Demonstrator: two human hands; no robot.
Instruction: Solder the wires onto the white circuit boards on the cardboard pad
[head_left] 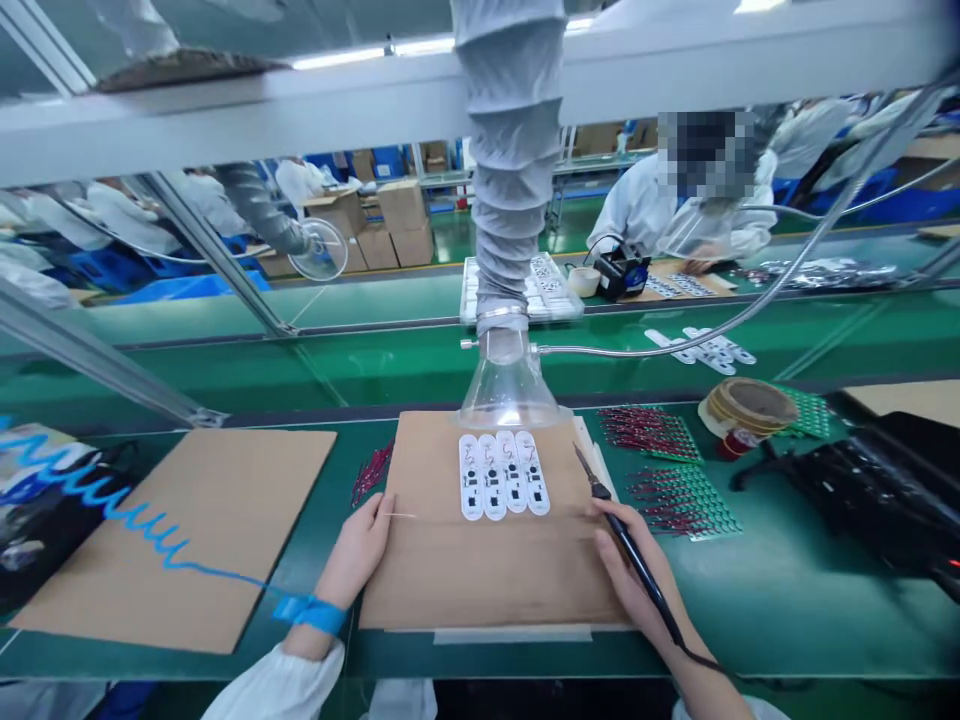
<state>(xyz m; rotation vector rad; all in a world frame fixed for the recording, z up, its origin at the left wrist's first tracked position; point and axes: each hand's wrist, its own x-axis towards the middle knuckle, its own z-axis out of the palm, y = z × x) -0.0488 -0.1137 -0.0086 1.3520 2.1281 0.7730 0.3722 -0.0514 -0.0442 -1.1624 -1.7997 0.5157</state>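
- A cardboard sheet [480, 570] lies flat on the green bench, shielding it as a work surface.
- Four white circuit strips [504, 475] sit side by side at its far end, under a clear fume hood [508, 385] placed to draw off fumes.
- The left hand [356, 550], closed at its left edge, pinches a thin solder wire [401, 515].
- The right hand [634, 560], at its right edge, grips a black soldering iron [637, 560] penwise for control.
- A blue wrist strap [311, 614] circles the left wrist, its coiled cord [97, 490] trailing left of the cardboard sheet, likely for grounding.
- Green boards with red leads [679, 490] wait within reach right of it.

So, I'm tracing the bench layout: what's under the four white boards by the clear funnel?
The four white boards lie on a brown cardboard sheet, which rests on the green bench mat. The cardboard right beneath them is hidden.
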